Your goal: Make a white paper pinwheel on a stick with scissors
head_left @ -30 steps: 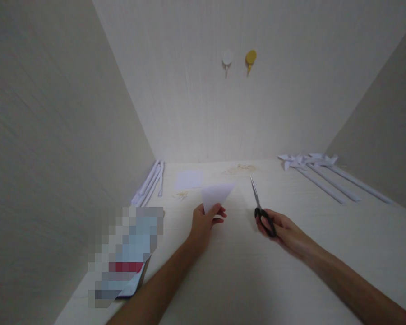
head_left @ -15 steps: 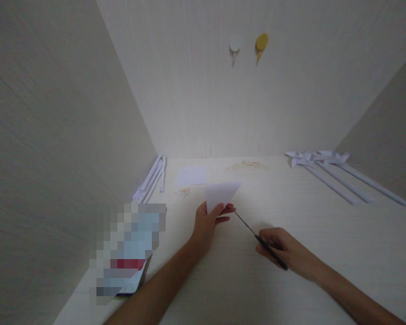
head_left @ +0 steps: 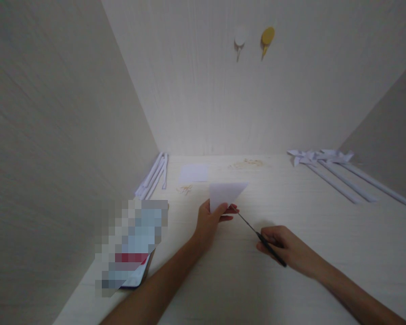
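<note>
Pale desk; scissors half-hidden in right hand, blades at folded paper.

- The folded paper is a white triangle, held up off the table by its lower corner. Its long edge runs along the top and its point turns down into the grip.
- The scissors have black handles and thin metal blades. They slant up and left from the holding fingers, and the blade tips reach the paper's lower corner.
</note>
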Motion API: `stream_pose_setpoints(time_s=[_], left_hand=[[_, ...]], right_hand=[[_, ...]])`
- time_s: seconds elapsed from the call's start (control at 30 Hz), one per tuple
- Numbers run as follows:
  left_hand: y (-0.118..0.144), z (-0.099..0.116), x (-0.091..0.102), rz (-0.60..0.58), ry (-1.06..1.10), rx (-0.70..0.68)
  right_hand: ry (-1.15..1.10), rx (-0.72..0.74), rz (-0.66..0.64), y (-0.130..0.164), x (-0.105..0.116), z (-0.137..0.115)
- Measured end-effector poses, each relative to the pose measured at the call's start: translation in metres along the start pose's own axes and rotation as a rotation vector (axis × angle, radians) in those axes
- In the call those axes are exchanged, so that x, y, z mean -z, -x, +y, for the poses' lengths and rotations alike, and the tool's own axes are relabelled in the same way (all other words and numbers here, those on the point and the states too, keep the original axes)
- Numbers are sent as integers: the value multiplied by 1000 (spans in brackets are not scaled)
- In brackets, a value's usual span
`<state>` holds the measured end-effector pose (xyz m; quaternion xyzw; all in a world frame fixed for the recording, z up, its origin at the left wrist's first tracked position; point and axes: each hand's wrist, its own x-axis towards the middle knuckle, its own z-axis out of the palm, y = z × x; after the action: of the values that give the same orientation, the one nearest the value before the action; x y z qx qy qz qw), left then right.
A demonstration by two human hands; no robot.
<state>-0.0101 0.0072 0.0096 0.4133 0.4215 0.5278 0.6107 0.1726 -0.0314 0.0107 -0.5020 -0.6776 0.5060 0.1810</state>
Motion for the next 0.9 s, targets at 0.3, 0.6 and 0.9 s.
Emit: stream_pose_setpoints(time_s=[0.3,0.6,0.9], left_hand=[[0,0,1,-15,-15,-1],[0,0,2,-25,-41,4],[0,1,1,-16,-27,7]], right_hand=[[14,0,-7,0,0,0],[29,-2,-18,0,2,1],[37,6,-13,0,1,1]])
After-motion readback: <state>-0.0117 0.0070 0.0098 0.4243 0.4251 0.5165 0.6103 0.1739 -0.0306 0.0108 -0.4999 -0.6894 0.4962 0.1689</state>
